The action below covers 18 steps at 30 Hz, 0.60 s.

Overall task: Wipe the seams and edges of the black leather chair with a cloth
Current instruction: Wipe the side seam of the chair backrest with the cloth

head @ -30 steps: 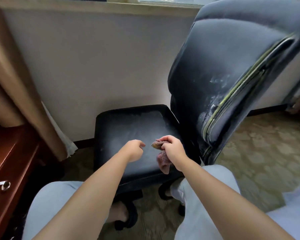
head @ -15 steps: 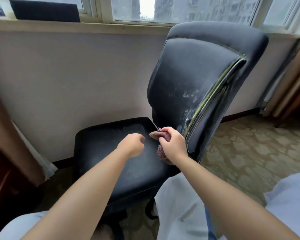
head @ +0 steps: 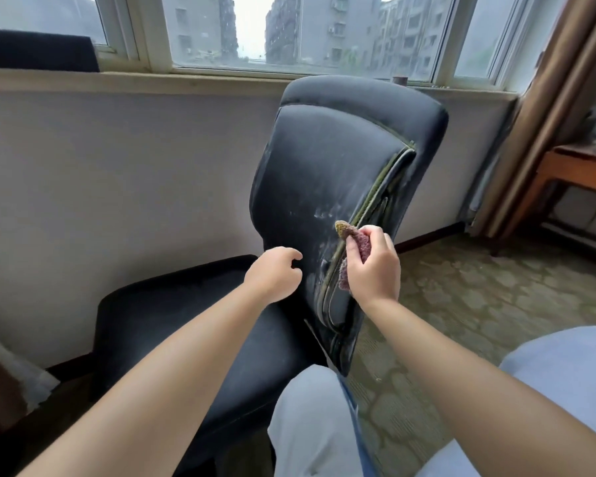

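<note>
The black leather chair faces left, its dusty backrest upright in the middle of the view and its seat low at the left. A greenish piped seam runs down the backrest's right edge. My right hand grips a small purple and tan cloth and holds it against that seam, low on the backrest. My left hand hovers just left of it, in front of the backrest's lower part, fingers loosely curled and holding nothing.
A white wall and window sill stand behind the chair. A brown curtain and a wooden desk are at the right. Patterned carpet spreads to the right. My knees in light trousers are close below.
The view has tilted up, showing the whole backrest and the window. My right hand has carried the cloth from near the seat up onto the backrest's edge seam. My left hand's fingers have loosened.
</note>
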Available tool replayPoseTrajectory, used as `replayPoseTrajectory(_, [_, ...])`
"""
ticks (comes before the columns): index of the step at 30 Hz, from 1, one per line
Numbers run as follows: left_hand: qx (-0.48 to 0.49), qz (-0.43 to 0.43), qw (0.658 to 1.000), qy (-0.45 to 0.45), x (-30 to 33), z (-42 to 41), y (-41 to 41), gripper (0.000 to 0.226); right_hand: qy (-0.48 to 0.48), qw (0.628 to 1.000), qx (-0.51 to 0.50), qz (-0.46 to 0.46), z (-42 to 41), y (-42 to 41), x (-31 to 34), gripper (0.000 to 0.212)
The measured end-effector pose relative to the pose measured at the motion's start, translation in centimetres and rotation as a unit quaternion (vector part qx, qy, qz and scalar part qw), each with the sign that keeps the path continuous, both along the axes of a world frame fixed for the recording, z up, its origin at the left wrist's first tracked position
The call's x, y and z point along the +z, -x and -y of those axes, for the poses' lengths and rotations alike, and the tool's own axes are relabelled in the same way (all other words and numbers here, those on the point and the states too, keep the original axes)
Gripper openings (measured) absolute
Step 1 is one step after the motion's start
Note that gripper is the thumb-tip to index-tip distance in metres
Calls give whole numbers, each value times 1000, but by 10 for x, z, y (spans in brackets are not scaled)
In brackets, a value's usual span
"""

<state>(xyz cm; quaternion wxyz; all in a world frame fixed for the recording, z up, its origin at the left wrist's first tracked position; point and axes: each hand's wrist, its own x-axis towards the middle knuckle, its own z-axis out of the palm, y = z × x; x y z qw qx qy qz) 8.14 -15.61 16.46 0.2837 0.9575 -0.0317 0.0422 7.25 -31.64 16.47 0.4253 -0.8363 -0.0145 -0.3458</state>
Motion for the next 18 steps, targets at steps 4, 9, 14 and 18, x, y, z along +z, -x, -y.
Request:
replayPoseTrajectory(4, [-34, 44, 998, 13, 16, 19, -14, 51, 19, 999, -41, 29, 11, -10, 22, 25])
replayPoseTrajectory(9, [-73, 86, 991, 72, 37, 42, -31, 58, 52, 994, -70, 67, 34, -29, 52, 26])
replayPoseTrajectory(14, [-104, 114, 983, 100, 48, 58, -48, 75, 17, 995, -16, 97, 38, -38, 51, 20])
replayPoseTrajectory(18, [-117, 116, 981, 99, 56, 65, -61, 88, -11, 994, 23, 102, 45, -47, 54, 16])
